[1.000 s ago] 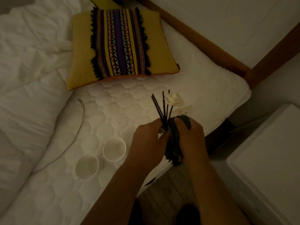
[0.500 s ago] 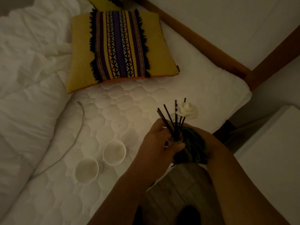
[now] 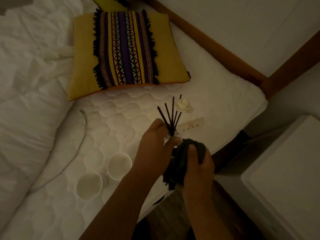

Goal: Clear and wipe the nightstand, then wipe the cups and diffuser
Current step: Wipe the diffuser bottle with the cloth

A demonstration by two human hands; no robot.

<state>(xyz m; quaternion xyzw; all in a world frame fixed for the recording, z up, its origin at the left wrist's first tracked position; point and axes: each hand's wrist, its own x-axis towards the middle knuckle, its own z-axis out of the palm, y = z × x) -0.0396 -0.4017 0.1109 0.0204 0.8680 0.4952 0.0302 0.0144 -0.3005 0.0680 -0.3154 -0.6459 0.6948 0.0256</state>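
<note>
Several dark reeds (image 3: 170, 116), white flower (image 3: 184, 105) in diffuser (image 3: 171, 136); cloth (image 3: 181, 163) beside.

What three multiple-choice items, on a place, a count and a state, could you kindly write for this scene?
1. Where are the cups?
A) on the mattress
B) on the nightstand
C) on the floor

2. How many cups are there?
A) one
B) two
C) four

3. The right hand is:
A) open and empty
B) gripping a dark cloth
C) holding a cup

Answers:
1 A: both stand on the quilted mattress.
2 B: two white cups sit side by side.
3 B: its fingers curl round the cloth, while the left hand holds the diffuser.
</note>
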